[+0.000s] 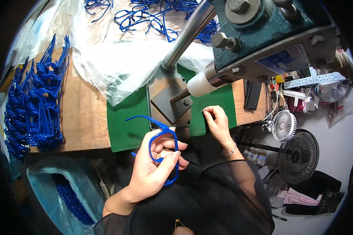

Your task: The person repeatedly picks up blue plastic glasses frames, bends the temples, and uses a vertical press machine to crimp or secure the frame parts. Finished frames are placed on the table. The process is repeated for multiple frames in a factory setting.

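Close to my body, my left hand (147, 172) grips a blue eyeglass frame (163, 129). My thumb presses the front near the bridge. The frame stands on end, one temple reaching out to the upper left. My right hand (217, 123) rests at the right part of a green mat (125, 129), thumb and forefinger pinched together over tiny pale specks. Whatever lies between those fingertips is too small to make out. Between and beyond both hands stands a bench press with a dark green head (270, 41), a white cylinder (199, 84) and a metal base (155, 94).
Stacked blue eyeglass frames (47, 102) fill the table's left side. More loose blue frames (145, 17) lie at the back on clear plastic sheeting (121, 58). A plastic-lined bin (39, 184) stands lower left. A white fan (284, 125) and a black fan (298, 156) stand right.
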### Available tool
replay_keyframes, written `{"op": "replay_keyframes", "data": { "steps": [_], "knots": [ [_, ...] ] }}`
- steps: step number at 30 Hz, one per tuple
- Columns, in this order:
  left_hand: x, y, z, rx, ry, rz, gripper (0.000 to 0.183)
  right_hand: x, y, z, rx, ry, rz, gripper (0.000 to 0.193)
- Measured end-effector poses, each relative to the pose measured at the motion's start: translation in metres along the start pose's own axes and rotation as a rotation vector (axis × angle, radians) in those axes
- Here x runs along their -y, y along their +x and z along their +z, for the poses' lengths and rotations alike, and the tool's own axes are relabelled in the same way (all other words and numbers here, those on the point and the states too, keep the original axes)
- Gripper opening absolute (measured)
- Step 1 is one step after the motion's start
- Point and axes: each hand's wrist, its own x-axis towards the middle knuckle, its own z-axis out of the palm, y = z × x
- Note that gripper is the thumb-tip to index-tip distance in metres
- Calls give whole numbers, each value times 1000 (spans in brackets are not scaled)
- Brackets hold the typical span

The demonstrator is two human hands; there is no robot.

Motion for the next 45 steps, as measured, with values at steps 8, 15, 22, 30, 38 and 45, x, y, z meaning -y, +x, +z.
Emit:
{"op": "replay_keyframes", "data": {
  "steps": [8, 15, 22, 30, 38, 45],
  "knots": [
    [1, 3, 3, 47, -9, -22, 41, -2, 0, 2, -11, -37, -64, 6],
    [-1, 3, 7, 61, 59, -64, 45, -7, 8, -2, 49, 24, -44, 8],
    [-4, -2, -2, 185, 74, -185, 45, 127, 19, -51, 309, 335, -491, 16],
    [-7, -15, -8, 202, 78, -170, 40, 139, 26, -35, 350, 325, -731, 14],
    [-10, -16, -3, 197, 90, -181, 41, 134, 21, -33, 384, 456, -581, 13],
    [-13, -16, -4, 234, 40, -213, 43, 136, 25, -37, 434, 512, -575, 13]
  ]
}}
